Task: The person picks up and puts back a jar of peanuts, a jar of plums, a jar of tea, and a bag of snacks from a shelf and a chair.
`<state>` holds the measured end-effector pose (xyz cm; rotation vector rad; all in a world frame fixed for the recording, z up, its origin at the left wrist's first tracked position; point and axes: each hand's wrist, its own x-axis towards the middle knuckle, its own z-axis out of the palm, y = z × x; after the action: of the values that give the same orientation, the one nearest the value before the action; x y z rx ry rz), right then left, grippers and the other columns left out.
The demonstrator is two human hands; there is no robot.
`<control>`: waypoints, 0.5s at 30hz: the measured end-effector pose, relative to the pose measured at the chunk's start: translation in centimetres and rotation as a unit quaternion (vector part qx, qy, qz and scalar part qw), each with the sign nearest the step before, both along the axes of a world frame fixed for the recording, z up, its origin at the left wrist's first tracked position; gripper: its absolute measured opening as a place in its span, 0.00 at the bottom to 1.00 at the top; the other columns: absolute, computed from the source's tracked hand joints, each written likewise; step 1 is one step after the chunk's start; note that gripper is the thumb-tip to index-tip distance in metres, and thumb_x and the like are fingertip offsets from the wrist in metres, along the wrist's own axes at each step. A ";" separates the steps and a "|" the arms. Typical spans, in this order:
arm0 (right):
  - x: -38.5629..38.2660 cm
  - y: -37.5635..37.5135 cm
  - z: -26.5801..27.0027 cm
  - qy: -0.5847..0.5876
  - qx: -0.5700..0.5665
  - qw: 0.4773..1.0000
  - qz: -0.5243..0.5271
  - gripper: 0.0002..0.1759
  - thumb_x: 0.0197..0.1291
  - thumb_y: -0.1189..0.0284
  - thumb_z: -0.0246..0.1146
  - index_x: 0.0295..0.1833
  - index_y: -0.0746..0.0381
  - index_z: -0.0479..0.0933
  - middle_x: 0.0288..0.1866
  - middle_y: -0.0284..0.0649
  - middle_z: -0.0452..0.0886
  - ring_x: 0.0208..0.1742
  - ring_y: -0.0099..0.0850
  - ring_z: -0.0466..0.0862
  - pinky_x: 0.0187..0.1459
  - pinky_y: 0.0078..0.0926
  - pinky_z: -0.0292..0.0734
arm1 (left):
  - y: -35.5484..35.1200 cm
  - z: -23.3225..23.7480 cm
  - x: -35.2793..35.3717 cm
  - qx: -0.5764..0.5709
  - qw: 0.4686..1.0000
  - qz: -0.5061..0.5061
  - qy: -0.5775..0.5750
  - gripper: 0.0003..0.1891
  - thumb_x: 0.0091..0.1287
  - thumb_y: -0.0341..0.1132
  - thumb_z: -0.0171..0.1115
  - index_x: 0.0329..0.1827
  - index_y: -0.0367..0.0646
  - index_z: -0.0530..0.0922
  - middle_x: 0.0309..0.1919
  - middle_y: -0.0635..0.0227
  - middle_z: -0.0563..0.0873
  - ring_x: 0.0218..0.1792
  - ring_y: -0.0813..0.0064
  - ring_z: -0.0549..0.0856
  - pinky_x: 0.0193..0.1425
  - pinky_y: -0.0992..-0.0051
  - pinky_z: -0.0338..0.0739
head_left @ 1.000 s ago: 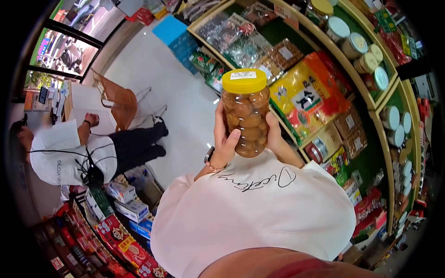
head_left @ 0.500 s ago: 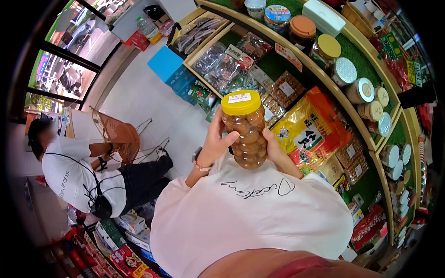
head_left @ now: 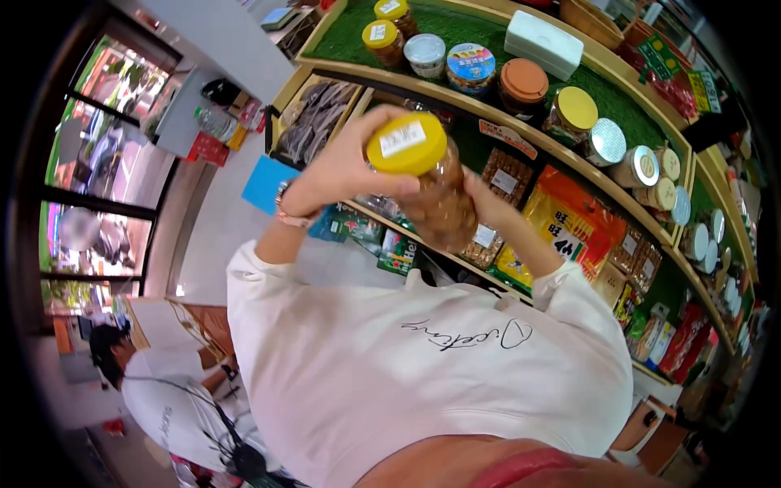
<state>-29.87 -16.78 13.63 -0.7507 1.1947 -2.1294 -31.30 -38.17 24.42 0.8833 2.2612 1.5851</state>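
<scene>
A clear plastic jar (head_left: 443,199) with a yellow screw lid (head_left: 407,143) and a white label on top is held up in front of my chest. It is full of brown pieces, whose kind I cannot make out. The jar leans, with its lid toward the upper left. My left hand (head_left: 354,163), a bracelet and watch at its wrist, wraps round the jar just under the lid. My right hand (head_left: 486,202) is closed on the jar's other side, with its fingers partly hidden behind it.
A wooden display shelf (head_left: 521,134) lined with green turf curves behind the jar. It carries several lidded jars (head_left: 572,110), a white box (head_left: 543,45), a red and yellow snack bag (head_left: 561,220) and dried goods (head_left: 317,118). A person in a white shirt (head_left: 175,398) is at lower left.
The jar has risen toward the shelf's upper tier and tilted to the left. My left hand has moved up close to the lid. The view has turned, showing more of the shelf's left end.
</scene>
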 end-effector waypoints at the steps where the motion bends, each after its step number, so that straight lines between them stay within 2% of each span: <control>1: -1.9 -0.5 1.3 0.051 0.008 0.998 -0.023 0.48 0.59 0.39 0.51 0.72 0.64 0.51 0.68 0.40 0.63 0.68 0.29 0.63 0.69 0.28 0.55 | -0.3 1.4 -1.2 0.000 1.000 0.017 0.014 0.34 0.46 0.40 0.77 0.56 0.39 0.71 0.45 0.69 0.80 0.47 0.80 0.78 0.54 0.78 0.72; 3: -5.4 -2.6 4.3 -0.035 0.013 0.986 -0.160 0.36 0.64 0.48 0.49 0.67 0.64 0.60 0.63 0.40 0.70 0.62 0.28 0.70 0.63 0.26 0.64 | -0.8 4.8 -3.6 -0.008 0.998 0.042 0.039 0.33 0.48 0.39 0.76 0.56 0.39 0.71 0.45 0.68 0.81 0.45 0.80 0.79 0.51 0.80 0.74; 4: -7.1 -3.6 5.7 -0.075 0.014 0.971 -0.228 0.30 0.66 0.53 0.48 0.65 0.64 0.64 0.60 0.40 0.73 0.58 0.28 0.74 0.60 0.26 0.68 | -1.5 5.0 -5.8 0.006 0.997 0.026 0.072 0.33 0.50 0.39 0.75 0.57 0.39 0.71 0.45 0.66 0.81 0.44 0.79 0.81 0.49 0.79 0.75; 5: -11.7 -3.5 3.6 -0.097 -0.058 0.971 -0.210 0.25 0.67 0.56 0.49 0.61 0.63 0.68 0.52 0.41 0.78 0.49 0.27 0.79 0.51 0.25 0.74 | -1.9 5.8 -7.4 -0.004 0.992 0.054 0.116 0.33 0.48 0.40 0.76 0.56 0.38 0.71 0.45 0.65 0.82 0.44 0.78 0.81 0.48 0.78 0.76; 6: -13.4 -3.6 4.7 -0.041 -0.099 0.958 -0.264 0.22 0.67 0.59 0.49 0.59 0.62 0.69 0.47 0.41 0.80 0.44 0.28 0.80 0.48 0.25 0.75 | -1.9 7.0 -8.7 -0.014 0.984 0.081 0.159 0.34 0.47 0.40 0.76 0.55 0.38 0.70 0.45 0.64 0.82 0.44 0.77 0.82 0.47 0.77 0.77; 8: -16.5 -3.4 2.3 -0.001 -0.076 0.927 -0.367 0.20 0.67 0.61 0.50 0.57 0.62 0.70 0.41 0.40 0.80 0.40 0.28 0.81 0.46 0.25 0.76 | -1.0 9.9 -11.2 -0.057 0.956 0.152 0.244 0.29 0.51 0.42 0.73 0.51 0.35 0.73 0.42 0.62 0.82 0.42 0.75 0.81 0.46 0.74 0.76; 9: -16.8 -3.7 -0.2 -0.006 -0.046 0.924 -0.380 0.19 0.66 0.62 0.50 0.56 0.62 0.70 0.41 0.39 0.80 0.40 0.27 0.80 0.45 0.24 0.76 | -0.9 10.7 -12.7 0.006 0.973 0.102 0.209 0.26 0.54 0.35 0.71 0.53 0.37 0.71 0.43 0.69 0.80 0.44 0.79 0.78 0.49 0.78 0.74; 10: -16.7 -4.2 -0.7 -0.007 -0.018 0.919 -0.393 0.18 0.66 0.62 0.51 0.55 0.62 0.71 0.41 0.38 0.79 0.40 0.27 0.79 0.45 0.24 0.76 | -0.8 11.3 -13.5 -0.012 0.967 0.153 0.206 0.27 0.53 0.36 0.72 0.53 0.36 0.70 0.43 0.65 0.80 0.45 0.77 0.79 0.50 0.77 0.74; 11: -15.9 -4.8 -1.5 -0.055 0.053 0.917 -0.392 0.17 0.64 0.65 0.53 0.54 0.63 0.71 0.40 0.36 0.78 0.39 0.21 0.76 0.43 0.21 0.72 | -0.9 11.0 -16.2 0.005 0.954 0.166 0.251 0.28 0.53 0.36 0.72 0.53 0.35 0.70 0.44 0.63 0.80 0.46 0.76 0.79 0.50 0.76 0.74; 12: -15.9 -5.0 -2.9 -0.065 0.069 0.927 -0.362 0.14 0.64 0.67 0.54 0.52 0.61 0.73 0.41 0.35 0.78 0.40 0.20 0.76 0.43 0.20 0.72 | -0.8 10.1 -19.7 0.022 0.939 0.180 0.293 0.29 0.52 0.36 0.72 0.53 0.34 0.69 0.45 0.62 0.80 0.46 0.74 0.79 0.50 0.75 0.74; 14: -16.1 -5.7 -5.0 0.055 0.142 0.904 -0.400 0.10 0.64 0.70 0.55 0.50 0.60 0.74 0.42 0.34 0.79 0.41 0.20 0.77 0.43 0.18 0.72 | 0.2 8.8 -24.3 -0.013 0.913 0.235 0.332 0.30 0.51 0.35 0.72 0.54 0.32 0.68 0.46 0.59 0.80 0.47 0.71 0.80 0.52 0.72 0.74; 15: -16.8 -5.6 -6.3 0.168 0.172 0.867 -0.437 0.09 0.63 0.71 0.57 0.47 0.63 0.75 0.39 0.34 0.80 0.39 0.23 0.78 0.42 0.21 0.74 | 0.7 7.5 -27.4 0.013 0.912 0.205 0.355 0.31 0.51 0.35 0.72 0.55 0.32 0.67 0.46 0.58 0.79 0.47 0.70 0.80 0.53 0.72 0.74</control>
<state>-46.67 -22.39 7.31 -0.4539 2.3815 -2.3712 -58.72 -37.45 31.93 1.2027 3.1055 1.6314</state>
